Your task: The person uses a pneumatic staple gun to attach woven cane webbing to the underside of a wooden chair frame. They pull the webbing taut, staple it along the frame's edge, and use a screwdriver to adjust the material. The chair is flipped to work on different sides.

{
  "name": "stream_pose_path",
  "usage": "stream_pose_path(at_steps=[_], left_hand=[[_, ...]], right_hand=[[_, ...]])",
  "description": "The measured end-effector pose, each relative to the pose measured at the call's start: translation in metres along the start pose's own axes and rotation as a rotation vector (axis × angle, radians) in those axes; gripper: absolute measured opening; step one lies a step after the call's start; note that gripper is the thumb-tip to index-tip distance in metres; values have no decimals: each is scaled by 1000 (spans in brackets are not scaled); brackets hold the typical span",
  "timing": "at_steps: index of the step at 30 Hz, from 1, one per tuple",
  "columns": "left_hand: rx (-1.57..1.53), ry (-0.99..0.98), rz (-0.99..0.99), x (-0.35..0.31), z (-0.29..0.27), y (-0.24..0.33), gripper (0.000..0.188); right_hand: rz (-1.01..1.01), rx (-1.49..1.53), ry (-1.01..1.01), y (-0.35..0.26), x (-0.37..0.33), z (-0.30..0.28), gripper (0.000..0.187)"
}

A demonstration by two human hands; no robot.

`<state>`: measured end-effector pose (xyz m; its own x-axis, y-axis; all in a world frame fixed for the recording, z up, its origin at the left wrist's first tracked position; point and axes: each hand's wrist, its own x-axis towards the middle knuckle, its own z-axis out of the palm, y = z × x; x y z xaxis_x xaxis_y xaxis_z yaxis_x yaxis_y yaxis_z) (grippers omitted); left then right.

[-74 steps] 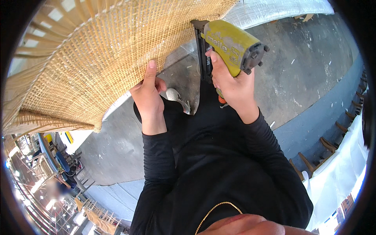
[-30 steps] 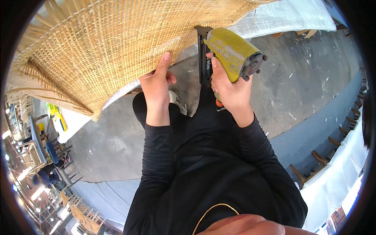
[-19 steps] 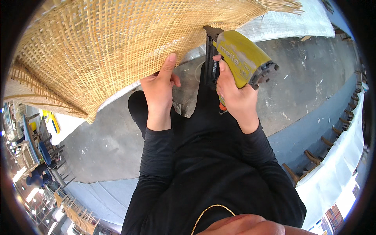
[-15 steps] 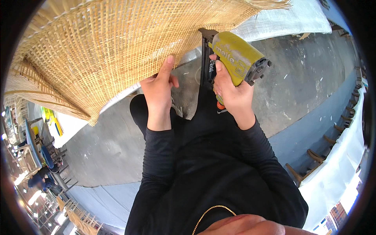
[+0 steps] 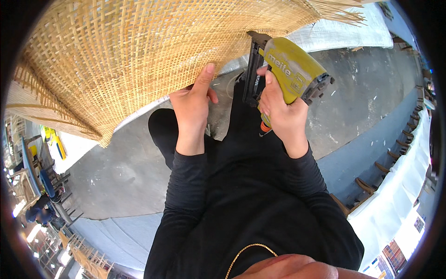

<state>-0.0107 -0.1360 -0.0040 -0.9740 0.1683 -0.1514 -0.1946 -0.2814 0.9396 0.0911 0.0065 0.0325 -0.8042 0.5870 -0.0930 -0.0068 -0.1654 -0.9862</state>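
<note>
A sheet of woven cane webbing (image 5: 153, 51) in natural straw colour spreads across the upper left, its near edge facing me. My left hand (image 5: 192, 108) pinches that edge, thumb on top and fingers curled underneath, where they are partly hidden. In my right hand (image 5: 284, 114) is a yellow-green pneumatic staple gun (image 5: 297, 67) with a black magazine, my fingers wrapped round its grip. The gun's nose meets the webbing near its edge, to the right of my left hand. Whether the trigger is pressed cannot be made out.
Loose cane strands (image 5: 341, 13) stick out at the webbing's far right end, above white sheeting (image 5: 344, 35). Grey floor (image 5: 125, 179) with small scraps lies below. Wooden frames (image 5: 364, 186) line the right beside more white covering (image 5: 395, 190). A person (image 5: 39, 211) is far off at left.
The staple gun and my right hand have moved a little to the right along the webbing's edge. My left hand has shifted slightly right and keeps its hold.
</note>
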Motion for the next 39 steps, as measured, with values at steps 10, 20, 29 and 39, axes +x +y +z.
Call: stream_pose_path(at_steps=[10,20,29,39], left_hand=[[-14,-5,34,4,-1,5,27],[-37,-5,27,2,-3,-3,22],[-56,-12,40,2,-5,-1,23],[-55,-19,55,1,3,3,27]], right_hand=[[5,70,-14,-11,-1,7,16],[-109,-66,3,5,-2,10,22],[-82,14,-46,-5,-10,23,18],[16,-88,-55,-17,-9,16,12]])
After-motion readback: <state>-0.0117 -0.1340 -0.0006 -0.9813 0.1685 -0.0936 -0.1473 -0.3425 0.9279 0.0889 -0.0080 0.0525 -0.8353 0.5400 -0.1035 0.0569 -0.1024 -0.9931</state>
